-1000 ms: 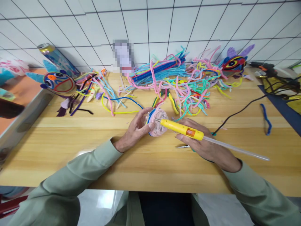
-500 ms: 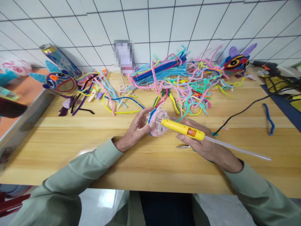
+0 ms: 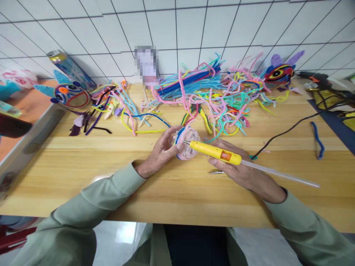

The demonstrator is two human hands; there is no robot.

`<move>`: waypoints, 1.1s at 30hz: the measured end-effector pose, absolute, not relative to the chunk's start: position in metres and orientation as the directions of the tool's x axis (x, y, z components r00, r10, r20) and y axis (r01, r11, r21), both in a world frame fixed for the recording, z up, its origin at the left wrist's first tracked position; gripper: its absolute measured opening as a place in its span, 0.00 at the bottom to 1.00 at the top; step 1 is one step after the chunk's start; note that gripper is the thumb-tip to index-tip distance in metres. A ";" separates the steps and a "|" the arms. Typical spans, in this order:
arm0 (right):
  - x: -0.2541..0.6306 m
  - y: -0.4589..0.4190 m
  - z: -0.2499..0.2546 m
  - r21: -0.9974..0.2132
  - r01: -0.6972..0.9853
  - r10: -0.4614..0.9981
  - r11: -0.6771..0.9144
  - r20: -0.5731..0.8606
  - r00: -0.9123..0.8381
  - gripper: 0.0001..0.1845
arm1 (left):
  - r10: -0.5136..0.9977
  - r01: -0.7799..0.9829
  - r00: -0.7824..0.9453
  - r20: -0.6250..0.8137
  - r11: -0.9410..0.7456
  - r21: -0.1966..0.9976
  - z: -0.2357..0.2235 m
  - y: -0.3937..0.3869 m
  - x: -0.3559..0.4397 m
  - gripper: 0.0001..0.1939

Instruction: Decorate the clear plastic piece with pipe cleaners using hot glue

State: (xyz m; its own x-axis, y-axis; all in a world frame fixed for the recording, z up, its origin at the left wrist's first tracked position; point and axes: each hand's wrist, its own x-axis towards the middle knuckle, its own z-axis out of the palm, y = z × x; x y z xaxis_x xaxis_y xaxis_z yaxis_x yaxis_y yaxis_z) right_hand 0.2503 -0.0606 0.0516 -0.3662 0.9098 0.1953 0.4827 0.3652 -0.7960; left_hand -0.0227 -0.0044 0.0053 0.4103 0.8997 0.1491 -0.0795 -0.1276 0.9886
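Note:
My left hand (image 3: 163, 149) grips a round pale-pink piece (image 3: 191, 151) wound from fuzzy pipe cleaners, with a blue strand along its left side. A yellow hot glue gun (image 3: 213, 150) is in my right hand (image 3: 244, 170), its metal tip at the face of the pink piece. From its back end a clear glue stick sticks out to the right. Part of the handle is hidden by my right hand. A pink strand runs up from the round piece toward yellow-and-green handled pliers (image 3: 205, 120). A small metal-tipped tool (image 3: 216, 172) shows partly under my right hand.
A heap of coloured pipe cleaners (image 3: 191, 87) lies along the tiled wall. Animal-face crafts stand at left (image 3: 70, 95) and right (image 3: 279, 74), the left one before a tall can (image 3: 70, 70). A black cord (image 3: 288, 127) crosses the right side, near a blue pipe cleaner (image 3: 317, 140).

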 end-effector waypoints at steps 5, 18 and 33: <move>0.250 -0.060 0.051 -0.777 0.489 0.905 0.396 0.241 -0.351 0.09 | 0.895 -0.072 0.416 0.160 -0.143 0.987 0.006 -0.005 -0.023 0.33; 0.251 -0.060 0.049 -0.765 0.498 0.900 0.408 0.243 -0.363 0.08 | 0.888 -0.092 0.418 0.191 -0.168 0.981 0.003 -0.004 -0.024 0.32; 0.252 -0.061 0.048 -0.766 0.499 0.901 0.406 0.245 -0.357 0.11 | 0.901 -0.047 0.390 0.191 -0.188 0.981 0.000 -0.003 -0.026 0.33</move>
